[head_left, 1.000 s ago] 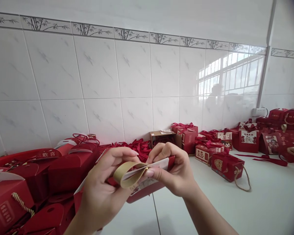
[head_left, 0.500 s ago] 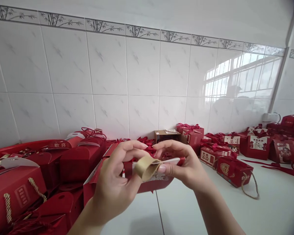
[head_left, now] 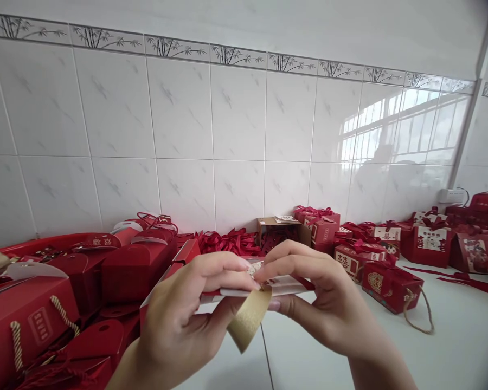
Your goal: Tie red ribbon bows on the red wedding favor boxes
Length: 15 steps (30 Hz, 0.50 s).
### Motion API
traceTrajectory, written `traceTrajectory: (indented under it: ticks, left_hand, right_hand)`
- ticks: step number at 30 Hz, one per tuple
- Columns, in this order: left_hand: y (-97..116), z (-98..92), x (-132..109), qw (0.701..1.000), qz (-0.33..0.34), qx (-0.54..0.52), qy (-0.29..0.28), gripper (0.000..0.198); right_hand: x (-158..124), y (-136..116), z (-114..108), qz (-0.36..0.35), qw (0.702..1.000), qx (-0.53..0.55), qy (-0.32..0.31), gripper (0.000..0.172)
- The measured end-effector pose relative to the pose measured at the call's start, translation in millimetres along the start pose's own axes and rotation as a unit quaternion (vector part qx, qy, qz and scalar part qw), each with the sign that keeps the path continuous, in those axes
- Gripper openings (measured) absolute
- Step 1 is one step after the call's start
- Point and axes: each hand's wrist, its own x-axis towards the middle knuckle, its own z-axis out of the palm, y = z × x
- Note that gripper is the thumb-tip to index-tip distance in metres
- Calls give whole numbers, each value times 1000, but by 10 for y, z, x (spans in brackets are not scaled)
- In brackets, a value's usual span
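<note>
In front of me, my left hand and my right hand are both closed on a flat red-and-white card piece, probably part of a gift box. A gold ribbon comes out between my fingertips and hangs in a folded loop below the card's near edge. My left thumb presses beside the ribbon from below, with the fingers on top. My right fingers bear down on the card's upper side while that thumb supports it underneath. Fingers cover most of the card, and where the ribbon joins it is hidden.
Red gift boxes, one with rope handles, crowd the left beside a red tray. Red ribbons and a brown open carton lie against the tiled wall. More boxes stand on the white table at right.
The gold ribbon has gone from a raised loop to hanging downward. The card has tipped flatter, and my fingers have come down together on top of it. My hands sit slightly lower.
</note>
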Motion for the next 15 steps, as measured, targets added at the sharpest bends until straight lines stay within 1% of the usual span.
traceTrajectory:
  ticks: [4, 8, 12, 15]
  left_hand:
    - [14, -2, 18, 1000, -7, -11, -6, 18]
    - [19, -14, 18, 999, 13, 50, -16, 15]
    - [-16, -20, 10, 993, 41, 104, -32, 33]
    - [-31, -16, 18, 992, 43, 111, -42, 35]
  right_hand:
    - [-13, -24, -11, -10, 999, -36, 1, 21]
    - [-16, -48, -26, -23, 998, -61, -4, 17]
    - [-22, -48, -30, -10, 997, -75, -15, 14]
    - [-30, -39, -23, 0, 997, -78, -18, 13]
